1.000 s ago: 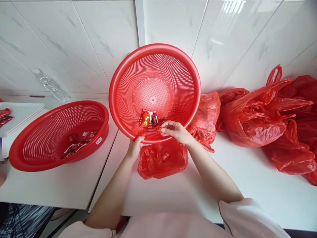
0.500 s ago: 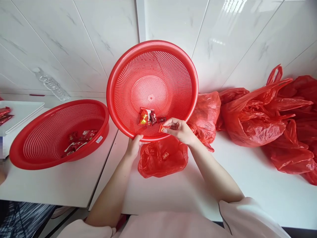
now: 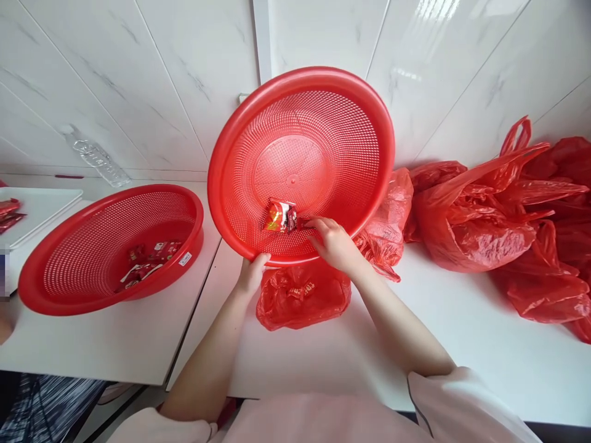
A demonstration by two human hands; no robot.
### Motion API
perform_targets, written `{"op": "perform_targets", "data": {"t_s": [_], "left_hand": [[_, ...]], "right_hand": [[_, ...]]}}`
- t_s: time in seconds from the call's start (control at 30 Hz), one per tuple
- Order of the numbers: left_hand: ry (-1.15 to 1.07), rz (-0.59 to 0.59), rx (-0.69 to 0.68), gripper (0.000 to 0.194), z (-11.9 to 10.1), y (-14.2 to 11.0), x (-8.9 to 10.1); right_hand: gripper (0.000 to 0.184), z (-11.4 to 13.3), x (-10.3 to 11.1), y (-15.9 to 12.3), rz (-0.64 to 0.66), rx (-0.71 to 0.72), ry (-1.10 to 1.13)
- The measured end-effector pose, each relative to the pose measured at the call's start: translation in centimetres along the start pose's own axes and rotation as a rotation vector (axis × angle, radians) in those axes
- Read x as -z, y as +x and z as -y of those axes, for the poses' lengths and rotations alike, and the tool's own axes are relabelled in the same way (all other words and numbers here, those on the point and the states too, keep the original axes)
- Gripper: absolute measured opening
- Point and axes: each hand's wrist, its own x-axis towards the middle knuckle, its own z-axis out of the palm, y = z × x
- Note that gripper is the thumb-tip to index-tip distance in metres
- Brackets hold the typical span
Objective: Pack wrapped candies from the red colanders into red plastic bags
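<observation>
A big red plastic basket (image 3: pixel 353 132) with a perforated wall is tilted towards me. My left hand (image 3: pixel 253 272) grips its near rim, thumb over the edge. Inside, low in the basket, lie a red-and-gold snack packet (image 3: pixel 276 216) and a dark red packet (image 3: pixel 292 218) against it. My right hand (image 3: pixel 333 243) reaches over the near rim, its fingertips closed on a small dark red packet (image 3: pixel 305 223) that they partly cover. Under the rim an open red plastic bag (image 3: pixel 302 314) sits on the table with small orange packets (image 3: pixel 301 289) in it.
Left of me stands another red basket (image 3: pixel 32 277) holding several packets. Beyond it are a white tray (image 3: pixel 50 197) and a clear plastic bottle (image 3: pixel 99 157) by the wall. Filled red bags (image 3: pixel 475 227) crowd the right side. A person's dark patterned clothing (image 3: pixel 50 406) shows at lower left.
The orange packet has left my right hand, and another orange packet now shows in the bag. My right hand has moved into the basket onto the dark packet. The basket has shifted right.
</observation>
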Motion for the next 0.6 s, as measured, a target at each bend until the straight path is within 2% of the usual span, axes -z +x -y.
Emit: {"op": "perform_targets", "data": {"t_s": [0.07,0.17,0.23,0.33,0.47,0.53,0.6], "left_hand": [[0.006,-0.004,-0.008,0.050,0.3,-0.3,-0.3],[-0.003,0.002,0.009,0.053,0.6,-0.5,-0.7],[-0.017,0.007,0.055,0.050,0.6,-0.5,-0.8],[-0.042,-0.016,0.084,0.048,0.3,-0.2,-0.5],[-0.042,-0.044,0.065,0.044,0.2,0.2,-0.1],[-0.049,-0.057,0.039,0.042,0.3,0.3,0.0],[-0.064,-0.065,0.012,0.044,0.3,0.4,0.0]], "right_hand": [[0.037,-0.7,-0.8,-0.1,0.025,-0.033,-0.156],[0.027,-1.3,-1.4,0.0,0.114,-0.044,-0.183],[0.026,-1.4,-1.2,0.2,0.132,-0.056,-0.053],[0.026,-1.0,-0.1,0.5,0.094,-0.144,0.270],[0.031,-0.5,1.2,0.6,0.242,-0.231,0.782],[0.032,-0.2,1.6,0.5,0.283,-0.247,0.914],[0.032,0.1,1.9,0.4,0.285,-0.247,0.939]]}}
